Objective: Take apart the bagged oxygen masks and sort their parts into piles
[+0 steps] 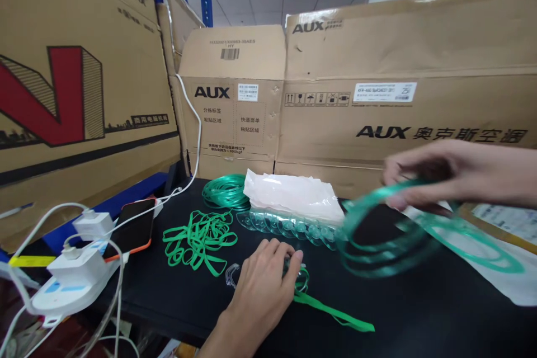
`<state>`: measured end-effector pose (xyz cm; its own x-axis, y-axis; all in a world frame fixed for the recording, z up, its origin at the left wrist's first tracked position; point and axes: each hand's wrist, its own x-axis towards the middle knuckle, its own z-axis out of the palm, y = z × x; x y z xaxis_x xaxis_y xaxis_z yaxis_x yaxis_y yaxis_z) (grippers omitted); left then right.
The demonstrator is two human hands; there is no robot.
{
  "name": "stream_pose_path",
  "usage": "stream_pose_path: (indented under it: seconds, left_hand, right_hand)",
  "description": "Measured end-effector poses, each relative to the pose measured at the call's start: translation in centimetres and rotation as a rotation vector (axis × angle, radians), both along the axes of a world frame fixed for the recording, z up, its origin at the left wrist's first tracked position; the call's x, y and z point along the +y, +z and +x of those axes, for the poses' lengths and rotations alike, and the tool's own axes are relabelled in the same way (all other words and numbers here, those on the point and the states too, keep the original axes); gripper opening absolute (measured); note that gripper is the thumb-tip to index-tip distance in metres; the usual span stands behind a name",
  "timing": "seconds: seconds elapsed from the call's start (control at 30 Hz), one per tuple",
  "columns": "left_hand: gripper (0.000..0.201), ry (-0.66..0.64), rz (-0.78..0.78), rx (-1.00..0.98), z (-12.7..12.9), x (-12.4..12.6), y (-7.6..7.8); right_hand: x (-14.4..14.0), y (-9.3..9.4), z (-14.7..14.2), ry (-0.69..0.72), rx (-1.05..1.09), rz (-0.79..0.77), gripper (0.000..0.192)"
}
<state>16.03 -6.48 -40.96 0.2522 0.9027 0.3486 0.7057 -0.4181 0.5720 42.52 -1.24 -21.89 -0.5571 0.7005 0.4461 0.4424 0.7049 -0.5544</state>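
**Two hands and green tubing on a black table**

The right hand (423,176) is up in the air on the right side. Its fingers (398,201) are bent and close together, and they pinch a big loop of green tubing (377,246). The loop hangs from the fingers and looks blurry. Its low part is just above the black table (419,313).

The left hand (264,274) lies palm down on the table, near the front edge. Its fingers (289,260) are a little apart and curled. The tips press on a small clear plastic part (300,277) that has a flat green strap (331,313) on it. The strap runs off to the right along the table.

Behind the left hand sits a row of clear plastic cups (285,224) under a white plastic bag (293,196). A second coil of green tubing (222,190) lies beside the bag. A pile of green bands (199,240) lies to the left. Farther left are a phone (134,226) and a white power strip (71,279). Big cardboard boxes (377,100) stand at the back.
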Motion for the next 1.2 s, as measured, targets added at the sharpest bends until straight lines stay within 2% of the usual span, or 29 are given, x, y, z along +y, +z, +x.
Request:
stream_pose_path:
  seconds: [0.07,0.17,0.23,0.37,0.47,0.6,0.67,0.73,0.8,0.87,0.97,1.03,1.1,1.2]
  left_hand:
    - [0.029,-0.007,0.018,0.009,-0.1,0.0,-0.1]
    - [0.029,-0.001,0.033,0.016,-0.1,0.1,-0.2]
    - [0.028,0.007,0.034,0.025,-0.2,0.1,-0.4]
    - [0.027,-0.008,0.022,0.046,-0.2,0.2,-0.6]
    - [0.028,-0.008,-0.005,0.039,-0.1,0.2,-0.7]
    - [0.031,-0.024,-0.033,0.006,-0.3,0.0,-0.6]
    - [0.034,-0.036,-0.060,-0.023,-0.4,-0.1,-0.6]
    - [0.043,-0.052,-0.082,-0.050,-0.6,-0.1,-0.7]
    - [0.052,-0.077,-0.090,-0.068,-0.8,-0.1,-0.8]
    - [0.057,-0.098,-0.097,-0.069,-1.0,0.0,-0.8]
    - [0.057,-0.139,-0.117,-0.044,-1.6,0.1,-0.8]
    - [0.055,-0.174,-0.118,-0.032,-2.0,0.2,-0.6]
    - [0.050,-0.194,-0.116,-0.011,-2.4,0.1,-0.3]
    - [0.040,-0.195,-0.119,0.022,-2.5,0.1,0.1]
  right_hand:
    - [2.4,0.7,-5.5,0.019,0.009,-0.011,0.039]
    - [6.7,1.2,-12.7,0.048,0.013,-0.010,0.044]
    - [9.7,1.6,-16.0,0.035,-0.044,0.007,0.041]
    - [14.5,1.9,-20.8,-0.024,-0.088,0.053,0.036]
    - [16.0,-0.2,-23.8,-0.045,-0.102,0.162,0.036]
    - [16.2,-6.3,-26.1,0.020,-0.340,0.176,0.025]
    - [16.1,-9.1,-26.4,0.043,-0.483,0.136,0.025]
    - [15.9,-10.5,-26.3,0.059,-0.566,0.116,0.026]
    - [15.3,-10.4,-25.7,0.069,-0.584,0.123,0.026]
    - [14.0,-9.1,-24.4,0.069,-0.543,0.155,0.027]
    - [10.9,-6.9,-20.6,0.026,-0.432,0.223,0.031]
    - [8.6,-6.5,-17.2,-0.028,-0.373,0.249,0.035]
    - [6.8,-7.3,-13.9,-0.098,-0.345,0.252,0.038]
    - [5.7,-10.1,-10.5,-0.162,-0.378,0.213,0.042]
